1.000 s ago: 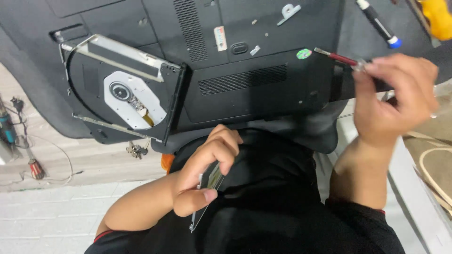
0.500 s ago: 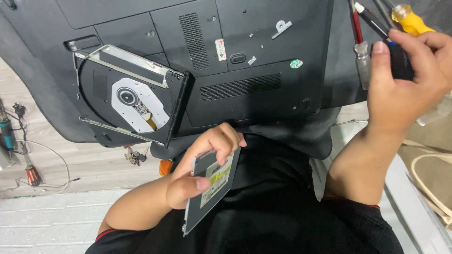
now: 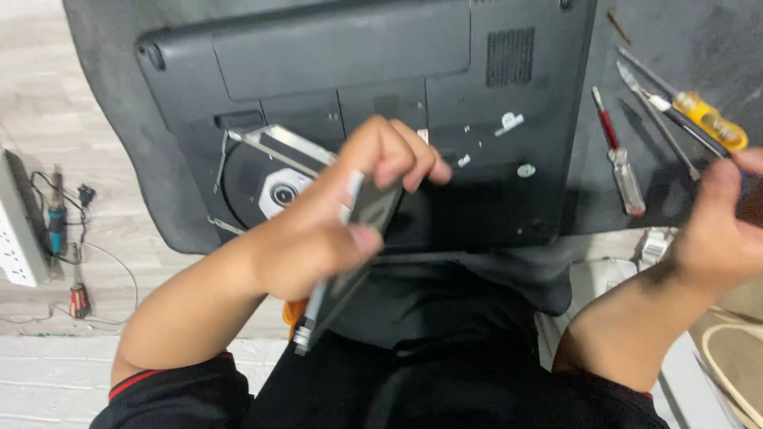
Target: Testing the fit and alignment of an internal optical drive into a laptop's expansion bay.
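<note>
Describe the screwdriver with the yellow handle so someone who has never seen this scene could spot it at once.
Start at the upturned black laptop on the dark grey mat. To its right a row of slim hand tools lies on the mat, above the person's right hand. The yellow-handled screwdriver is the outermost, far right; its translucent yellow handle sets it apart from the red-and-clear screwdriver and the plain metal tools.

Screwdrivers [image 3: 620, 163], white power strip [image 3: 17, 230]
</note>
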